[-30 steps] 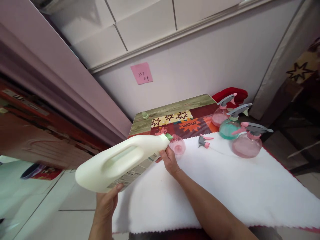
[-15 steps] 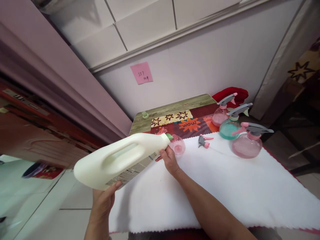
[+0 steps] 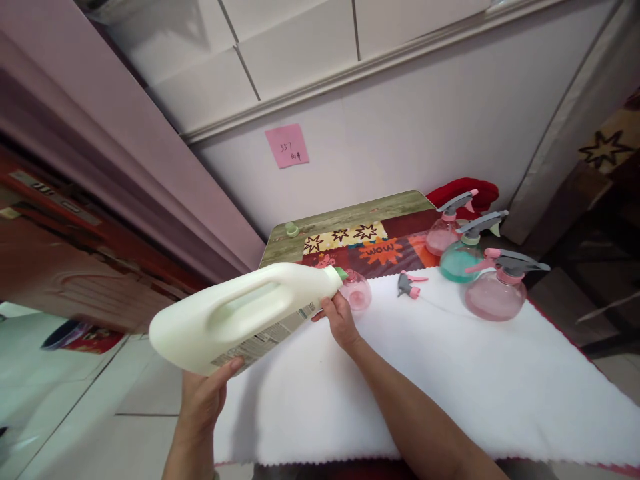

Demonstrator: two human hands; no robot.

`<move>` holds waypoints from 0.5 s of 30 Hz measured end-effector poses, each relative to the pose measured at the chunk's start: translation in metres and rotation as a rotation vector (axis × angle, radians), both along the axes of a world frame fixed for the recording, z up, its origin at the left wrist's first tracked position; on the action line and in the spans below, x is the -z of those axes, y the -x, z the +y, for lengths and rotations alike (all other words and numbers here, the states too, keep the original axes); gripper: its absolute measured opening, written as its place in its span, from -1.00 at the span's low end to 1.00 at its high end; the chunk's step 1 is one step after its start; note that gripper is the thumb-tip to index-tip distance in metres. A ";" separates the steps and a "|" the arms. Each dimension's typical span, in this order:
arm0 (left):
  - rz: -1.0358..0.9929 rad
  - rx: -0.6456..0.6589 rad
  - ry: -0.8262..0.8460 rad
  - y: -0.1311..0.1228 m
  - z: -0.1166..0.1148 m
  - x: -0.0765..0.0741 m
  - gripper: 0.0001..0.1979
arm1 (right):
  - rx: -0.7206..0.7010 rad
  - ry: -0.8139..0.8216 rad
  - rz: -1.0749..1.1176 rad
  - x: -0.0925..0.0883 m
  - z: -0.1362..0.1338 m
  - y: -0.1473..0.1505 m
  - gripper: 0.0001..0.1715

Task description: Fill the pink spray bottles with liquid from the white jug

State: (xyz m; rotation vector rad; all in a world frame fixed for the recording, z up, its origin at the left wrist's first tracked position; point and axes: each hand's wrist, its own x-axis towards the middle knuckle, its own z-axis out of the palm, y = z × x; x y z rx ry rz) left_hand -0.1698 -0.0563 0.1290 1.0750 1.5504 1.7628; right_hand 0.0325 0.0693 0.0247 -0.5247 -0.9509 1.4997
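A large cream-white jug (image 3: 200,327) with a moulded handle and a green spout is tipped to the right, nearly on its side. My left hand (image 3: 210,390) grips it from below near its base, thumb on the label. Close to the neck, my right hand (image 3: 340,320) is closed around its underside. The spout is at the mouth of a small round pink bottle (image 3: 357,297), which stands open on the white cloth and is partly hidden by the jug. A loose grey and pink spray head (image 3: 409,285) lies just right of that bottle.
Three filled spray bottles stand at the right: a pink one (image 3: 495,297), a green one (image 3: 459,260) and another pink one (image 3: 440,237). A green cap (image 3: 292,229) sits on the table's back left corner. White cloth (image 3: 440,360) covers the front, against a wall (image 3: 380,133).
The base end of the jug has risen very slightly, with my left hand moving along. The view has shifted a little; everything else stays put.
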 end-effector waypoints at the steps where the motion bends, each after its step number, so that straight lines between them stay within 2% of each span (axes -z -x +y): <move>1: 0.001 0.004 0.003 0.000 0.000 0.000 -0.12 | -0.001 -0.002 -0.001 0.000 0.000 0.000 -0.37; 10: 0.004 0.003 -0.004 -0.008 -0.003 -0.009 -0.20 | -0.008 -0.009 -0.016 -0.001 0.000 -0.001 -0.39; 15: 0.012 0.019 -0.031 -0.010 -0.002 -0.013 -0.16 | -0.005 -0.001 -0.013 -0.001 0.000 -0.001 -0.39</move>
